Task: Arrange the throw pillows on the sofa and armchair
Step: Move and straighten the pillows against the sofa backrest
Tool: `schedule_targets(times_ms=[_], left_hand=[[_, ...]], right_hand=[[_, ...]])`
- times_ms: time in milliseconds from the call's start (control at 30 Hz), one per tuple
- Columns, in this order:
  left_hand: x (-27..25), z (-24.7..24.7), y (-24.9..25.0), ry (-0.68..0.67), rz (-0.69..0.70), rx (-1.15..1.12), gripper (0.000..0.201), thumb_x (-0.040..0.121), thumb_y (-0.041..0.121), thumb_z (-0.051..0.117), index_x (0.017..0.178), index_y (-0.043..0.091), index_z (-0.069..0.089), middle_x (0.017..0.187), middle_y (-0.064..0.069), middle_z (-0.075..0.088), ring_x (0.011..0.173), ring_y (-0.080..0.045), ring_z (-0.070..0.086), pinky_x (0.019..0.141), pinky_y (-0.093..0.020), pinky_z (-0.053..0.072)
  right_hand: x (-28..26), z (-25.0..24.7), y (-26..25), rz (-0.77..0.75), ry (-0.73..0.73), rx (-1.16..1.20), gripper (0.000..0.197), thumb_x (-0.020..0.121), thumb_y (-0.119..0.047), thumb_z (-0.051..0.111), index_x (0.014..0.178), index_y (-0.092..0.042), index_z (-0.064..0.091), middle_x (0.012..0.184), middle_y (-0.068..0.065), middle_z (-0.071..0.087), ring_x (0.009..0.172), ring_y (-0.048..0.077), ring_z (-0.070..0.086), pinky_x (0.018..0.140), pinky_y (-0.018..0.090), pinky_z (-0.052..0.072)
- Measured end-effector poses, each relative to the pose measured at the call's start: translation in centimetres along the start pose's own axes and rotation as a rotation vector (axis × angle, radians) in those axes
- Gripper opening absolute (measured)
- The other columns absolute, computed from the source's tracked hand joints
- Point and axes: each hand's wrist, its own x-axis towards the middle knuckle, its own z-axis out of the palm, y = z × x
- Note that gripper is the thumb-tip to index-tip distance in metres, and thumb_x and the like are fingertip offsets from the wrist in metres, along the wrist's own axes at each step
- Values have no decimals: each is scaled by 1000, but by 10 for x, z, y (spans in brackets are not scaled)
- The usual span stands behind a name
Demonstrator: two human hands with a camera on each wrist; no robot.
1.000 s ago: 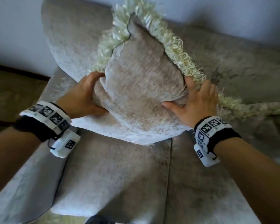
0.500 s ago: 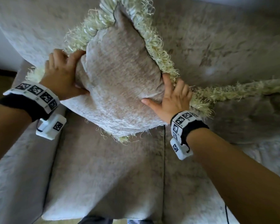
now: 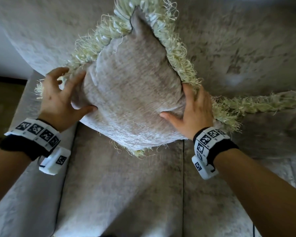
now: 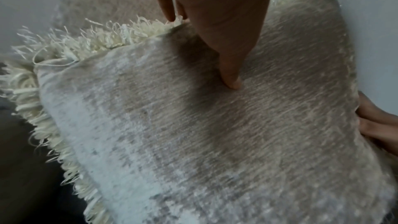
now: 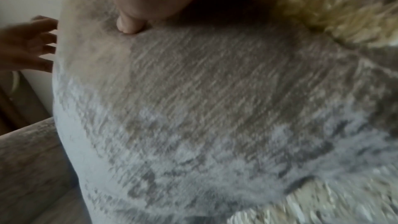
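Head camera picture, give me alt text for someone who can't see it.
Two hands set a beige chenille throw pillow with cream fringe corner-up against the back of a grey fabric sofa. The left hand and right hand press its sides. A second fringed pillow lies to the right.

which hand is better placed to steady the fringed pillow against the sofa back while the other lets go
Right. The right hand lies flat against the pillow, thumb on its face. The left hand has spread fingers, some off the fabric.
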Motion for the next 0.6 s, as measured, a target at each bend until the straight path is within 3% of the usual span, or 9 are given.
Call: schedule_targets(times_ms=[67, 133, 200, 367, 500, 600], left_hand=[[4, 8, -2, -37, 28, 27, 98, 67, 62, 75, 149, 26, 35, 146, -8, 25, 137, -11, 24, 104, -53, 34], [13, 17, -3, -99, 30, 49, 102, 65, 66, 66, 151, 27, 27, 145, -30, 29, 132, -41, 34, 102, -60, 33], [20, 25, -6, -133, 4, 35, 104, 64, 66, 64, 151, 28, 23, 143, -37, 27, 129, -51, 34, 100, -65, 35], [23, 39, -6, -163, -55, 21, 102, 67, 69, 58, 151, 30, 15, 141, -34, 31, 127, -50, 34, 101, -66, 33], [18, 36, -2, -203, -102, 88, 105, 68, 51, 79, 150, 26, 18, 143, -29, 31, 129, -49, 34, 103, -66, 33], [13, 22, 8, -229, -141, 132, 101, 68, 46, 83, 148, 27, 24, 147, -24, 29, 133, -46, 31, 104, -63, 34]], right_hand=[[-2, 12, 3, -4, -30, -23, 106, 72, -90, 42, 147, -22, 14, 140, 30, 38, 129, 45, 39, 111, 60, 29], [-2, 20, 4, -15, -7, -44, 104, 74, -89, 40, 146, -18, 16, 132, 30, 44, 121, 44, 45, 109, 58, 32], [1, 23, 4, -22, 26, -60, 103, 74, -88, 40, 144, -16, 19, 128, 29, 46, 116, 44, 46, 108, 57, 33], [7, 29, 5, -35, 43, -116, 103, 75, -87, 42, 142, -13, 21, 120, 28, 47, 109, 42, 48, 100, 55, 36], [5, 28, 5, -38, 22, -140, 104, 74, -89, 40, 142, -12, 22, 116, 27, 47, 105, 41, 49, 98, 55, 37], [0, 16, 2, -16, -34, -162, 104, 74, -88, 39, 144, -15, 19, 123, 27, 45, 112, 43, 46, 101, 56, 36]])
